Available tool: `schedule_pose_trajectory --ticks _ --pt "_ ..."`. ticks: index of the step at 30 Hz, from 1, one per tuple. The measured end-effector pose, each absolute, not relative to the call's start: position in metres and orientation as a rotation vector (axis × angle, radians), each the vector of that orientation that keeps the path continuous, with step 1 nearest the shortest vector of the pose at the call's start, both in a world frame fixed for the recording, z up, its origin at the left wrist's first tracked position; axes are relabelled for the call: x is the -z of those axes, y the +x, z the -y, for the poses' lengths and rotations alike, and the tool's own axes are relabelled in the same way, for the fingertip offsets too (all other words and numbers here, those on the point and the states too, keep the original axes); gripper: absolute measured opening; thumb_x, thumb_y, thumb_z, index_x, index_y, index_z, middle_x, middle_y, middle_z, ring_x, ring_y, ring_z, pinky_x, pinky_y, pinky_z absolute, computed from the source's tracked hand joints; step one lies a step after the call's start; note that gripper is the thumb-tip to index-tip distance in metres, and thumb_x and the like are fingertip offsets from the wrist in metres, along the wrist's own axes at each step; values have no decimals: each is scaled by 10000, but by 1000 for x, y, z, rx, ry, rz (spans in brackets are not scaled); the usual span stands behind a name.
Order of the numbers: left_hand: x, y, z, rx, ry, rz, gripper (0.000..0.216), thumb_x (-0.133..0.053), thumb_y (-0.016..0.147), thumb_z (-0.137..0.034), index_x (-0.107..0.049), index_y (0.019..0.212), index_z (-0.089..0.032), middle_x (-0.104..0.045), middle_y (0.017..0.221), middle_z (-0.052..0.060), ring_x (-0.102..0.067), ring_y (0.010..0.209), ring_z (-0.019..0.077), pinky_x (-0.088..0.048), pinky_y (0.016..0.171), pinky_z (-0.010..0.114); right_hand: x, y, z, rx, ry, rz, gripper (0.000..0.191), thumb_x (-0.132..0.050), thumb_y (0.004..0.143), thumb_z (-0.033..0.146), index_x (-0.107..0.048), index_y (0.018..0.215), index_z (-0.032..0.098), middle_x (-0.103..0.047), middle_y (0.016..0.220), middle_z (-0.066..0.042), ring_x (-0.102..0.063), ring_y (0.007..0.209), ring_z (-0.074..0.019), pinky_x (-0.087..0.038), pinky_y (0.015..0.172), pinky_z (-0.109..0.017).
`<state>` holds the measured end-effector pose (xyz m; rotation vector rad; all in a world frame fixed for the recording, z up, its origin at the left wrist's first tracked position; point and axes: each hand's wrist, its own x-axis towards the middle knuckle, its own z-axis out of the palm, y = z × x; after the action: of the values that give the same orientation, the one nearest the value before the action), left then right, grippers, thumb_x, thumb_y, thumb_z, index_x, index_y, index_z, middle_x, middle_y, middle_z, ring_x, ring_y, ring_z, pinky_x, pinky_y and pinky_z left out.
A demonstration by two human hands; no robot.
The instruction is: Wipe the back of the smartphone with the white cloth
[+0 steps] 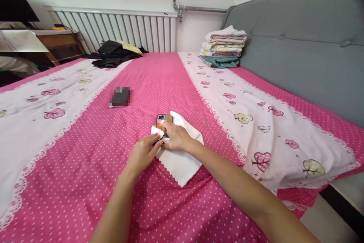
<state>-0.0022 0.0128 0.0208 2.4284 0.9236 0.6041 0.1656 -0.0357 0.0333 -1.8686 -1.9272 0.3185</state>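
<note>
A phone (163, 121) with an orange-brown back and a camera block lies face down on a white cloth (179, 159) spread on the pink dotted bedsheet (85, 167). My right hand (176, 137) rests on the phone's near end, fingers curled and pressing a fold of the cloth against it. From the left, my left hand (143, 154) reaches in, its fingertips pinched on the cloth's edge at the phone's lower corner. The phone's near half is hidden under both hands.
A small dark, blurred object (120, 96) lies on the sheet to the far left. Dark clothes (113, 54) are heaped near the radiator (119, 27). Folded towels (223, 46) are stacked by the grey headboard (298, 46). A wooden table (57, 42) stands at left.
</note>
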Motion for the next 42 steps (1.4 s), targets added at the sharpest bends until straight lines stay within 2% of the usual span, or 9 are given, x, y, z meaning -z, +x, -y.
schedule_pose_trajectory --ticks 8,12,16,21,24,28,33,37,42 --pt "-18 -5 -15 -603 2533 -871 556 -366 885 -548 -678 1098 -139 -627 1186 130 -562 1151 274 -441 999 419 -29 165 31 -282 -1898 1748 486 -712 672 413 -449 1025 207 -581 1062 -64 -578 914 -212 -407 665 -297" --pt "-16 -6 -17 -543 2611 -877 531 -353 899 -519 -682 1086 -148 -634 1180 123 -570 1142 264 -447 993 415 -38 169 34 -376 -1976 1793 519 -743 628 467 -467 982 206 -601 992 -54 -584 853 -219 -391 627 -294" --pt "-11 -4 -16 -486 2701 -860 581 -321 915 -533 -600 1213 -119 -546 1303 132 -488 1235 278 -405 1035 438 -47 180 39 -563 -1945 1862 546 -736 612 535 -468 955 205 -609 955 -49 -581 837 -215 -383 623 -282" --pt "-4 5 -10 -463 2780 -846 634 -242 946 -505 -439 1348 -55 -376 1439 163 -308 1358 272 -304 1102 454 -49 202 39 -779 -1809 1968 523 -774 592 452 -474 937 198 -586 948 -40 -561 825 -201 -401 647 -278" --pt "-1 7 -9 -460 2787 -880 614 -227 953 -493 -417 1365 -79 -366 1450 155 -287 1368 255 -282 1115 442 -47 212 36 -845 -1708 1943 455 -765 614 401 -479 896 188 -564 922 -28 -540 800 -179 -402 642 -269" --pt "-1 8 -9 -488 2779 -904 590 -267 947 -475 -411 1370 -90 -383 1444 139 -301 1362 252 -284 1116 435 -44 217 31 -871 -1670 1801 250 -707 670 237 -499 796 179 -542 794 23 -512 710 -130 -370 599 -231" --pt "-13 6 -8 -479 2722 -951 525 -284 941 -441 -547 1261 -118 -512 1345 119 -436 1284 249 -363 1066 408 -38 209 29 -504 -1910 1467 114 -662 757 252 -580 761 172 -604 723 18 -534 668 -128 -355 602 -237" --pt "-22 2 -8 -471 2646 -973 479 -302 922 -464 -666 1097 -205 -599 1248 80 -519 1208 252 -420 1009 402 -33 201 26 -223 -2000 1455 81 -639 807 258 -649 808 178 -682 837 -29 -597 786 -159 -389 685 -252" --pt "-27 -2 -8 -453 2577 -1015 487 -314 904 -490 -724 901 -228 -643 1172 91 -582 1127 257 -468 935 397 -29 194 22 -149 -2050 1540 196 -558 880 321 -694 922 186 -686 965 -72 -619 896 -182 -423 760 -264"
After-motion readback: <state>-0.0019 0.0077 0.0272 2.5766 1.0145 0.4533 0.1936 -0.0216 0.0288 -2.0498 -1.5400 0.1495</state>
